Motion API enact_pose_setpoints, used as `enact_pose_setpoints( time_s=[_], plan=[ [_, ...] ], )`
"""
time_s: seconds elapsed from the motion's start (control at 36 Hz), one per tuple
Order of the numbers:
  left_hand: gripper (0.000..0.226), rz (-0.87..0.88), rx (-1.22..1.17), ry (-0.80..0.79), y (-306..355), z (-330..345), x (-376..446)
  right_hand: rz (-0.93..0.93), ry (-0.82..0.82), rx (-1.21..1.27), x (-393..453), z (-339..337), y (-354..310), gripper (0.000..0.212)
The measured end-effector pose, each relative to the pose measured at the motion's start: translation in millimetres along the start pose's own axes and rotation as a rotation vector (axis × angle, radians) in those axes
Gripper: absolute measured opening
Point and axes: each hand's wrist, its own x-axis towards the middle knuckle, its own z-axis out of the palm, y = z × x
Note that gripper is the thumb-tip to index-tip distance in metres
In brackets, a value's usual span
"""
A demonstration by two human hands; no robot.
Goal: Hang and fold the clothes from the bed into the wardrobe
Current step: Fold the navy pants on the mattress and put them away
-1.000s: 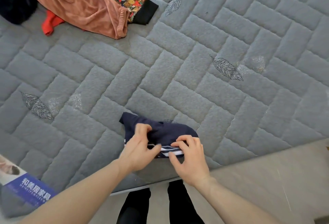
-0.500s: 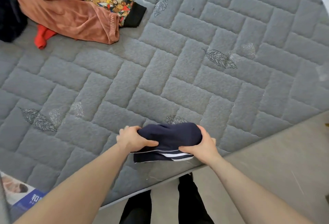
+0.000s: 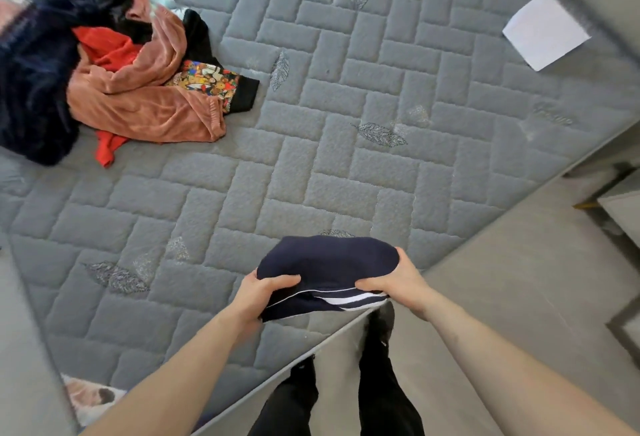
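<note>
Navy folded garment [image 3: 329, 262] with white stripes is gripped at both ends, fingers curled round it: left hand [image 3: 258, 295], right hand [image 3: 398, 280]. It is held above the grey mattress [image 3: 311, 158] edge. Clothes pile [image 3: 114, 65] is seen far left, white paper [image 3: 545, 30] far right.

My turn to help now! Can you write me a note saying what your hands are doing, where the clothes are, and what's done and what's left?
Left hand and right hand each grip one end of the folded navy garment, held over the near edge of the bed.
Done: that garment is folded.
Left: carry it to the wardrobe, which is not in view. Then sort the pile of clothes at the far left of the bed.
A white paper lies at the far right corner.
</note>
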Motion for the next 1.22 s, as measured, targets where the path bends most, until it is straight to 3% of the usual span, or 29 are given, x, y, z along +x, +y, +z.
enact_pose_setpoints(
  time_s=[0.08, 0.17, 0.28, 0.53, 0.75, 0.92, 1.0, 1.08, 1.22],
  plan=[
    [0.073, 0.073, 0.054, -0.103, 35.0, 14.3, -53.2, -0.054, 0.091, 0.077, -64.4, -14.4, -25.9, 0.058],
    [0.065, 0.079, 0.065, -0.229, 65.7, 39.5, -101.5, -0.065, 0.209, 0.2, -128.0, -37.1, -40.8, 0.07],
    [0.066, 0.125, 0.166, -0.32, 99.6, 92.2, -156.5, -0.122, 0.322, 0.266, -206.3, -78.9, -52.2, 0.066],
    [0.07, 0.381, 0.455, -0.549, 144.2, 269.0, -239.7, -0.178, 0.618, 0.372, -347.8, -198.0, -42.7, 0.061],
    [0.087, 0.6, 0.591, -0.66, 146.2, 432.7, -302.2, -0.203, 0.925, 0.54, -447.9, -295.3, -2.1, 0.079],
    [0.085, 0.853, 0.728, -0.744, 130.4, 538.3, -348.6, -0.273, 1.054, 0.6, -515.0, -359.1, 31.1, 0.079],
    [0.066, 0.914, 0.753, -0.815, 121.7, 587.2, -372.1, -0.304, 1.098, 0.602, -545.1, -386.0, 45.5, 0.069],
    [0.044, 0.896, 0.789, -0.884, 114.0, 636.5, -393.6, -0.321, 1.198, 0.641, -572.8, -410.0, 59.4, 0.067],
    [0.045, 0.76, 0.91, -1.085, 107.6, 717.9, -426.4, -0.332, 1.359, 0.678, -615.1, -449.9, 78.3, 0.067]
  ],
)
